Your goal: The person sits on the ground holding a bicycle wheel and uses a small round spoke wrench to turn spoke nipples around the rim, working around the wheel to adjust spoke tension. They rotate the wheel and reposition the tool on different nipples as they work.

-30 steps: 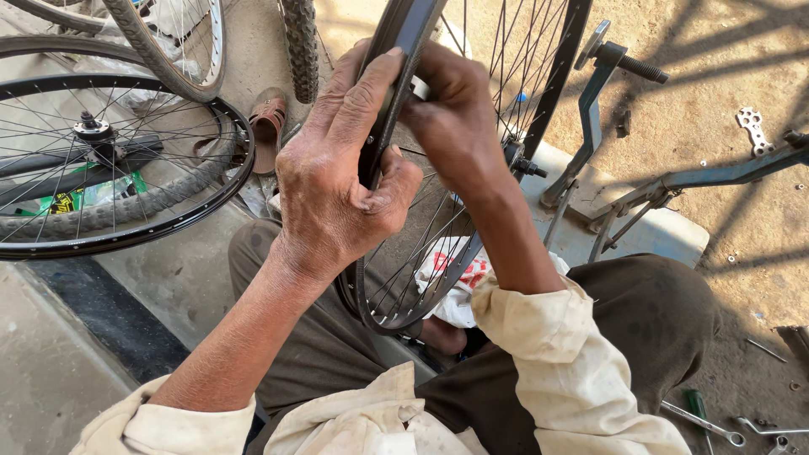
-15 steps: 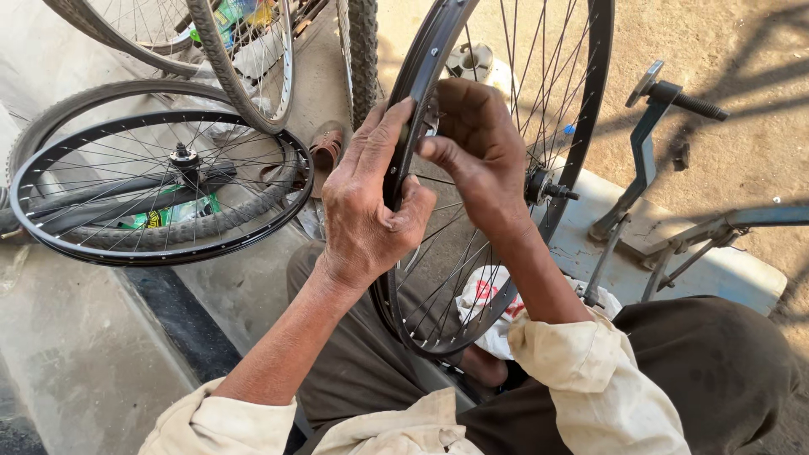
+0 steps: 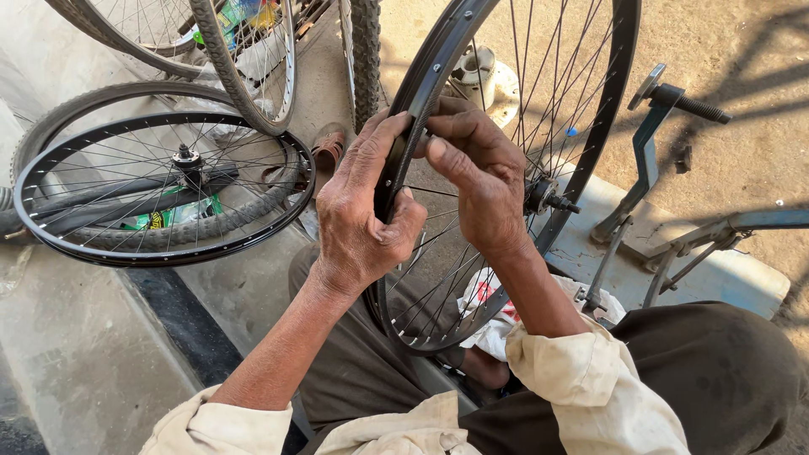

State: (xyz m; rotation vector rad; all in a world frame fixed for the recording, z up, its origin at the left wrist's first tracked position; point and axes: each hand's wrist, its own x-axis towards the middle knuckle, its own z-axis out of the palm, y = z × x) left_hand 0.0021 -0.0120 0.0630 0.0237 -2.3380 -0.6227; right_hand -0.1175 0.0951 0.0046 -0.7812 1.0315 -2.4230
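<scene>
Spoked wheel (image 3: 168, 190): black rim, lies flat on the concrete at left; hub at centre
Loose tyres (image 3: 211, 215): black, lying under that wheel
Tyred wheels (image 3: 253, 67): upright at top left; knobbly tyre (image 3: 364, 50) just beside
Sandal (image 3: 327, 150): brown, near the flat wheel's rim
Metal stand (image 3: 649, 160): grey-blue, on a pale slab (image 3: 725, 274) at right
Rag (image 3: 489, 324): white with red marks

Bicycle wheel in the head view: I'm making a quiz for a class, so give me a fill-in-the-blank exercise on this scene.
1. Both hands grip the black ____ of the upright wheel.
2. The left hand and right hand hold the wheel above the person's ____.
3. A second black wheel lies flat to the ____ of the hands.
4. The blue metal stand is on the ____ side.

Missing words: rim; lap; left; right
</scene>
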